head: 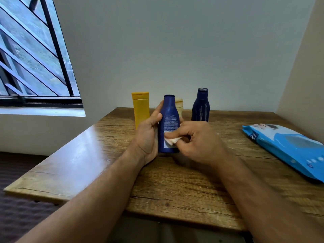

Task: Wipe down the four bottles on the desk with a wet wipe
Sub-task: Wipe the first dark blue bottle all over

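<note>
My left hand (149, 135) grips a dark blue bottle (169, 118) upright, its base just above the wooden desk (175, 181). My right hand (198, 139) pinches a folded white wet wipe (171, 140) against the bottle's lower label. Behind stand a yellow bottle (141, 109) at the left, a small cream bottle (179, 106) partly hidden by the held bottle, and a second dark blue bottle (200, 106) at the right.
A blue pack of wet wipes (287, 148) lies flat at the desk's right edge. A barred window (35, 58) is at the left, a plain wall behind the desk, and a side wall at the right.
</note>
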Demonstrator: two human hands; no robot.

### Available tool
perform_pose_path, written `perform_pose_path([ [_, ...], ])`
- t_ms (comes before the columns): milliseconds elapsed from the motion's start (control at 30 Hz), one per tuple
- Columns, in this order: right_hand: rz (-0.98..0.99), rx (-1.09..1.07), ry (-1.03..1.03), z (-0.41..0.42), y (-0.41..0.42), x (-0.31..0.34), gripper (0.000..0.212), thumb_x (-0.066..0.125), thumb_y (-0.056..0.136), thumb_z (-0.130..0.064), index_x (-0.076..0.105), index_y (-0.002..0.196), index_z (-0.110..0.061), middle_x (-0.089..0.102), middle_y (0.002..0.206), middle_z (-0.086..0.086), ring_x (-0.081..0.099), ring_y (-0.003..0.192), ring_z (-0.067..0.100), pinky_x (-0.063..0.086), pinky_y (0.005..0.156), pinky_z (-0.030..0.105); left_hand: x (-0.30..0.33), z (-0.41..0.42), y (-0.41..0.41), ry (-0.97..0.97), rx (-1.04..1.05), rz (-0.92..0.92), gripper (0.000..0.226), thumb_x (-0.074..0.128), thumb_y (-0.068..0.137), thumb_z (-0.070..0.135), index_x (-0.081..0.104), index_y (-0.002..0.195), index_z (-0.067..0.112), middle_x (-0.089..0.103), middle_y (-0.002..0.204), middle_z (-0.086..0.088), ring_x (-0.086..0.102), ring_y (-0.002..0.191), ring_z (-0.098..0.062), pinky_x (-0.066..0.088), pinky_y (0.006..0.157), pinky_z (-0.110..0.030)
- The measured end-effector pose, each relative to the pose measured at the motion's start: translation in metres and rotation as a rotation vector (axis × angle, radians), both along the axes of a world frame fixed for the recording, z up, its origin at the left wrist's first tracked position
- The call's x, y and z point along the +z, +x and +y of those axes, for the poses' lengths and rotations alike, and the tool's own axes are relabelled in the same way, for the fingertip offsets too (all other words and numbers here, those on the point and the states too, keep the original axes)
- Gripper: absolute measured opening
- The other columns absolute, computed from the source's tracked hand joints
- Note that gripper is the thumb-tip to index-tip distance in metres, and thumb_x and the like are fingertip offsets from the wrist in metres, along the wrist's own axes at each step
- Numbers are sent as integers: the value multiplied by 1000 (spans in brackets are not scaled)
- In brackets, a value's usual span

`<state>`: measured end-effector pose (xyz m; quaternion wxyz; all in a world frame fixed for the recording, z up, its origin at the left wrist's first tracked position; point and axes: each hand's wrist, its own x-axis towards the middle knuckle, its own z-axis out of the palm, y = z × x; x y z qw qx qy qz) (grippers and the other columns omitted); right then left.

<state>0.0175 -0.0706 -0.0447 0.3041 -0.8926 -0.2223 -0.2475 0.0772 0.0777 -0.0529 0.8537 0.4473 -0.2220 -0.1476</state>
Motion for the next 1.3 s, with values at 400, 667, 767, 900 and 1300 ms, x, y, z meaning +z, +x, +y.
perform_pose_path([
  [400,-194,-166,151,0,4,2,23,66,91,-20,74,112,-24,64,89,-11,57,74,-2,42,67,5,-1,-6,-9,52,-129,38,45,28,107,24,55,143,30,72,124,-14,72,104,-25,59,90,-44],
  [667,34,6,-4,4,-4,1,25,65,87,-15,76,105,-30,65,88,-14,61,76,5,54,66,21,-1,-4,-5,-21,-62,50,46,35,105,21,52,146,32,63,138,-18,61,121,-34,49,105,-49],
  [767,-157,-105,134,2,1,2,26,63,92,-19,72,115,-29,59,91,-14,56,80,-1,45,69,9,-2,-4,-6,-9,-95,35,45,41,101,24,57,142,30,70,128,-12,66,109,-28,53,96,-46],
  [900,-160,-50,138,3,-1,2,25,65,91,-18,73,113,-27,55,87,-21,57,79,-4,45,66,8,-2,-5,-5,-21,-77,52,42,40,104,27,59,141,27,73,117,-10,69,96,-24,58,86,-42],
  [1300,-251,-175,201,4,3,4,25,64,93,-18,72,116,-24,57,87,-7,53,72,1,42,65,6,-4,-3,-1,-38,-110,-18,55,28,98,18,54,146,29,59,144,-14,55,115,-31,44,99,-48],
])
